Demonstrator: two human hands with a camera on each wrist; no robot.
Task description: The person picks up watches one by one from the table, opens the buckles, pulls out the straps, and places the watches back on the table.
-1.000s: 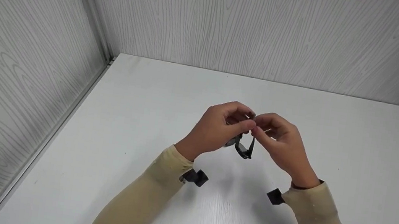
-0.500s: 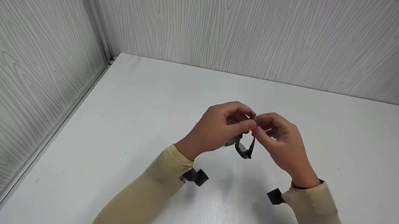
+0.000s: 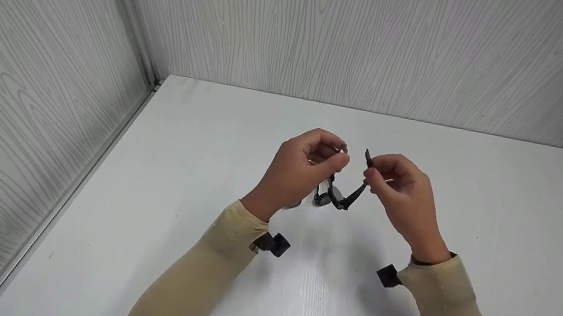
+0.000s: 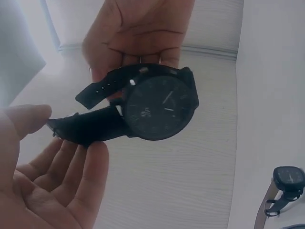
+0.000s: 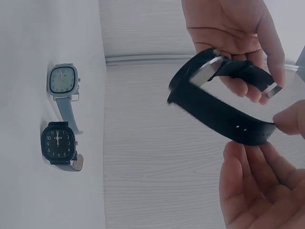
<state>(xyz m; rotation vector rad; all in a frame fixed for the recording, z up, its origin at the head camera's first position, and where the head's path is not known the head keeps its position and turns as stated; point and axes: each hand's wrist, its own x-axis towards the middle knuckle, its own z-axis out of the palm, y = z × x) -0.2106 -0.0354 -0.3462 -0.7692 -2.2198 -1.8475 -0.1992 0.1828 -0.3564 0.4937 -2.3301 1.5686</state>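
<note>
Between both hands, above the white table, hangs a black wristwatch (image 3: 354, 196); its round dark dial (image 4: 159, 107) faces the left wrist camera. My left hand (image 3: 293, 173) pinches the buckle end of its strap. The metal buckle (image 5: 272, 89) shows by those fingers in the right wrist view. On the other side, my right hand (image 3: 401, 195) pinches the holed strap (image 5: 248, 131) near its tip, thumb above and fingers below. A gap separates the two strap ends, so the band forms an open loop. In the head view the left fingers hide part of the buckle side.
On the table (image 3: 182, 128) lie a watch with a pale square dial (image 5: 62, 80) and another with a black square dial (image 5: 58, 143). In the head view they sit behind and below the left hand, partly hidden. Grey wood-grain panels (image 3: 298, 29) stand at the back and left.
The hands, whose fingertips met at the strap ends before, have parted. The left hand has shifted left and slightly away; the strap ends are now separate. The table watches show more.
</note>
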